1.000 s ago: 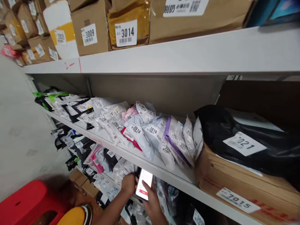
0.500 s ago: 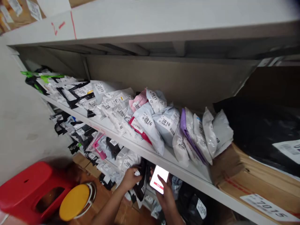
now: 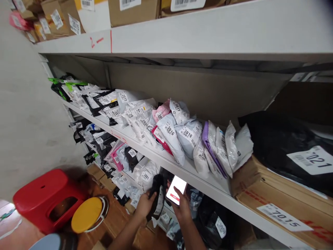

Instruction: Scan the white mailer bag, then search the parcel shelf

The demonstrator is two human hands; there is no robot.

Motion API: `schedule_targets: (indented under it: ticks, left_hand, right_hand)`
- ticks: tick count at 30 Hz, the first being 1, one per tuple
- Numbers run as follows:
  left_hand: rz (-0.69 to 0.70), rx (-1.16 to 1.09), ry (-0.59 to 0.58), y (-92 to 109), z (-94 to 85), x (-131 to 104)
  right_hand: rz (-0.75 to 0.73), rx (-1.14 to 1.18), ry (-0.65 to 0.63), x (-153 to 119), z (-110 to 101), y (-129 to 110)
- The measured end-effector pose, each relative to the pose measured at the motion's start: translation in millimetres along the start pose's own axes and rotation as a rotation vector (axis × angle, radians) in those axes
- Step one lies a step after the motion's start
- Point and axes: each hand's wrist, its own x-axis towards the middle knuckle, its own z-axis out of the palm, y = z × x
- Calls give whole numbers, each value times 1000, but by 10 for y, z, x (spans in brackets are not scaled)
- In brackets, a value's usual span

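Observation:
My left hand [image 3: 145,205] is closed on the edge of a black plastic parcel [image 3: 156,192] at the lower shelf's front. A pale label strip shows on that parcel's right side. My right hand [image 3: 182,203] grips a smartphone [image 3: 176,189] just to the right, a finger lying over its lit white screen, which has a red bar near the bottom. Left of the black parcel sits a white parcel labelled 3001 [image 3: 146,173]. Right of the phone, a dark parcel [image 3: 208,222] with a white label lies lower down.
Mailing bags fill the middle shelf, among them the 3016 bag [image 3: 169,133] and 3018 bag [image 3: 188,133]. A cardboard box labelled 7015 [image 3: 260,189] stands right. On the floor at left are a red stool [image 3: 47,194] and a round yellow-topped stool [image 3: 87,213]. Cardboard boxes [image 3: 134,15] line the top shelf.
The view has shifted, so more of the top shelf and its boxes shows. My left hand stays at the black parcel, its grip slightly changed. The phone remains in my right hand.

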Motion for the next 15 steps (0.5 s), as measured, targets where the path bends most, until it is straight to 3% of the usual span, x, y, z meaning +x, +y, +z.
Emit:
schedule_targets:
  ticks: [4,7,9,11,15]
  left_hand:
    - [-143,-270,14,-332,-413,-460]
    - [-365,-755,49,-469,-661,-886]
    - [-459,-990,116,-455,-777,-1132]
    - [-459,-1068,181,-378,-863,-1338]
    - [-423,-1138,233,-236,-972,-1665]
  right_hand:
    - [11,-94,-62,17,58,52]
    - [12,-164,-125,28,139,145]
    - [13,-199,-161,-29,179,215]
    - [40,-231,-210,-190,184,251]
    - [166,-183,-310,-837,-16,96]
